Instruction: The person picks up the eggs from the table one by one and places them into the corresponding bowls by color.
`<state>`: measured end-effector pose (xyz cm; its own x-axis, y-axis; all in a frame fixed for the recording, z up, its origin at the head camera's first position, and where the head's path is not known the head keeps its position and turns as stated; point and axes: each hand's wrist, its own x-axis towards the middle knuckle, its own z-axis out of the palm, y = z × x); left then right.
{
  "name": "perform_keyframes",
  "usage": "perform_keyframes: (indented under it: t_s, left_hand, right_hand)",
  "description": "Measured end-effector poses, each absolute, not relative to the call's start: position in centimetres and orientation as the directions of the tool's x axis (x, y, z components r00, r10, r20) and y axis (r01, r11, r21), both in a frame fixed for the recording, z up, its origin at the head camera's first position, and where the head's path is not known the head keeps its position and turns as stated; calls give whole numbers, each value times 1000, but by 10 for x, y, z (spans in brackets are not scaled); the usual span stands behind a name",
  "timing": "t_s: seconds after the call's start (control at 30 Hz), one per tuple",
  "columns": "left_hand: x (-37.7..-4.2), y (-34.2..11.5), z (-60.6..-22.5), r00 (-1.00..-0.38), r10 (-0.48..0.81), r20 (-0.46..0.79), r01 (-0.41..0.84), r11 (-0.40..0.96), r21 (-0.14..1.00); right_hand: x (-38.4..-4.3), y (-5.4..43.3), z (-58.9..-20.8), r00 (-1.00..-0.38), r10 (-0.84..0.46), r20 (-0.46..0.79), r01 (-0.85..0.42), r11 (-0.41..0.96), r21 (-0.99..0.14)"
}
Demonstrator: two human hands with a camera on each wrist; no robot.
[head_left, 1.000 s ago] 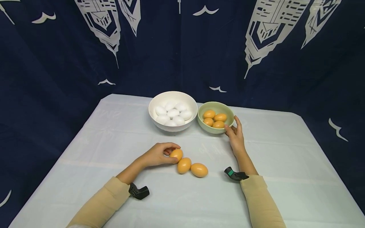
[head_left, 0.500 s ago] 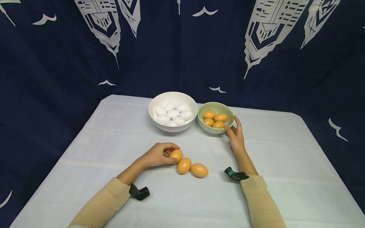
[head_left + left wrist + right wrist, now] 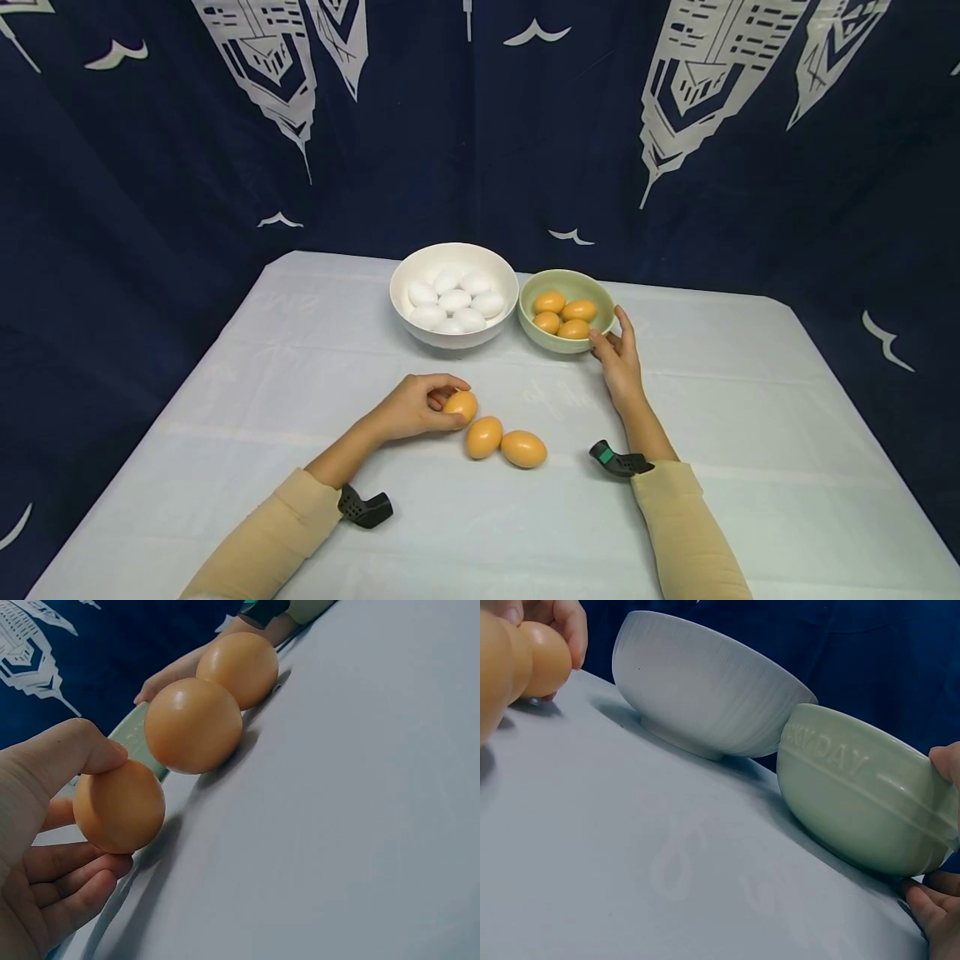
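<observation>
My left hand (image 3: 412,408) pinches a brown egg (image 3: 124,810) between thumb and fingertips, low over the table in front of the bowls. Two more brown eggs, one nearer (image 3: 484,437) and one farther right (image 3: 524,449), lie on the cloth just right of it. At the right side of the small green bowl (image 3: 855,795), my right hand (image 3: 620,367) grips it, thumb at the rim and fingers low by the base. Several brown eggs (image 3: 579,311) lie inside that bowl.
A larger white bowl (image 3: 453,337) full of several white eggs (image 3: 454,301) stands against the green bowl's left side. White cloth covers the table (image 3: 247,392). Behind the far edge hangs a dark blue curtain (image 3: 420,150) with white prints.
The left hand has drawn its egg slightly left, so a small gap now shows between it and the nearer loose egg. The right hand stays at the green bowl.
</observation>
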<state>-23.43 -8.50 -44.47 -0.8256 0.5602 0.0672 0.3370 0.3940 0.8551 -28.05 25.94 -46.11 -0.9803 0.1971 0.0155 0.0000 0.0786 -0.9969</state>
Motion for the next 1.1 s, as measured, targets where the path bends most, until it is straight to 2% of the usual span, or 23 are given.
perform_keyframes:
  t_s: [0.23, 0.67, 1.1]
  left_hand:
    - [-238, -84, -434, -837, 531, 134, 355, 339, 871]
    - [-256, -65, -415, -803, 562, 197, 428, 315, 847]
    - [-274, -32, -394, -773, 591, 230, 480, 309, 821]
  right_hand:
    - [-278, 259, -462, -977, 212, 36, -17, 91, -996]
    - [-261, 247, -433, -983, 182, 24, -8, 90, -996]
    - [-260, 247, -432, -983, 181, 30, -15, 86, -996]
